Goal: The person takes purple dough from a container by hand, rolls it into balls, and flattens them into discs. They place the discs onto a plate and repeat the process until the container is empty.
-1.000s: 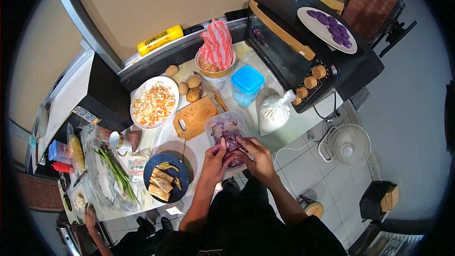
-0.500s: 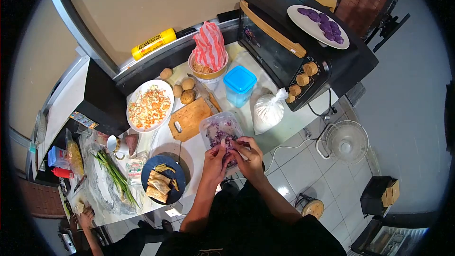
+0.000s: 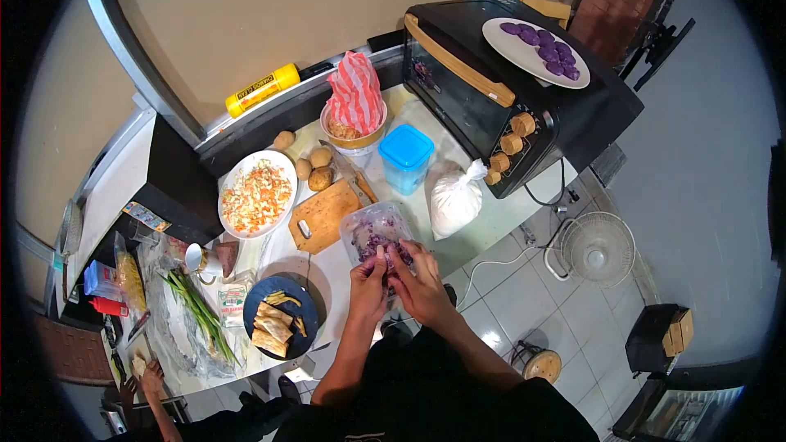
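Left hand (image 3: pixel 368 290) and right hand (image 3: pixel 420 288) met, fingers narrow, over clear plastic tub (image 3: pixel 347 227) with crumbly purple food (image 3: pixel 368 241), frame center; grip contents unclear.

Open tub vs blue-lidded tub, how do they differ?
Lid: open tub uncovered; blue-lidded tub closed.
Build: open tub looks wide and low; blue-lidded tub, taller and narrower.
Contents: open tub shows purple mash; blue-lidded tub's can't be made out.
Shared: both translucent, on the table.
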Tool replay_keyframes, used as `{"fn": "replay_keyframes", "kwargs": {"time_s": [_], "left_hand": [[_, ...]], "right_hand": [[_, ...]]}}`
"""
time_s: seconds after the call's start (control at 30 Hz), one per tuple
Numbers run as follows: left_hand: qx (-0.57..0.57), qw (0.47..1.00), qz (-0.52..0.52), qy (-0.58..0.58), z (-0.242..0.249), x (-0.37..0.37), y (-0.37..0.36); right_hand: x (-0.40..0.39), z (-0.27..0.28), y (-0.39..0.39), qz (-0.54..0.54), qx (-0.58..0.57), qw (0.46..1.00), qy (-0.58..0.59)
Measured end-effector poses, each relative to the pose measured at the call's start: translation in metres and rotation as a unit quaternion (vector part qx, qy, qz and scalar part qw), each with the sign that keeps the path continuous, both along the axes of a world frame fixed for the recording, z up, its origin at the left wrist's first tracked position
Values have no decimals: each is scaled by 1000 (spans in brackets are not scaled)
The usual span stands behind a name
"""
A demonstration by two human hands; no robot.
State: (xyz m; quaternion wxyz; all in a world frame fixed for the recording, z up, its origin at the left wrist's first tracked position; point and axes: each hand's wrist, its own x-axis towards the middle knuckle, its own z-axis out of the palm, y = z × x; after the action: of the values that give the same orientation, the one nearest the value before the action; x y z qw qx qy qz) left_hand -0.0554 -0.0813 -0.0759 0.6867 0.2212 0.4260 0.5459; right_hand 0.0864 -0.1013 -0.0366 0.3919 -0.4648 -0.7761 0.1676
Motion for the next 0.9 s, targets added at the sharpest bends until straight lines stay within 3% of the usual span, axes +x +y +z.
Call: {"fn": "replay_keyframes", "kwargs": {"time_s": [0.27, 0.4, 0.6, 0.8, 0.9], "left_hand": [[-54, 997, 11, -55, 24, 5, -6], [-23, 999, -14, -29, 26, 9, -7], [5, 999, -6, -34, 27, 11, -6], [20, 998, -31, -51, 23, 7, -5], [-11, 995, -45, -84, 28, 3, -6]], "right_hand": [[6, -5, -6, -12, -11, 1000, 0], [8, 0, -9, -2, -25, 1000, -5], [19, 5, -8, 58, -107, 973, 195], [30, 2, -3, 47, -152, 972, 172], [31, -5, 2, 49, -117, 985, 115]]}}
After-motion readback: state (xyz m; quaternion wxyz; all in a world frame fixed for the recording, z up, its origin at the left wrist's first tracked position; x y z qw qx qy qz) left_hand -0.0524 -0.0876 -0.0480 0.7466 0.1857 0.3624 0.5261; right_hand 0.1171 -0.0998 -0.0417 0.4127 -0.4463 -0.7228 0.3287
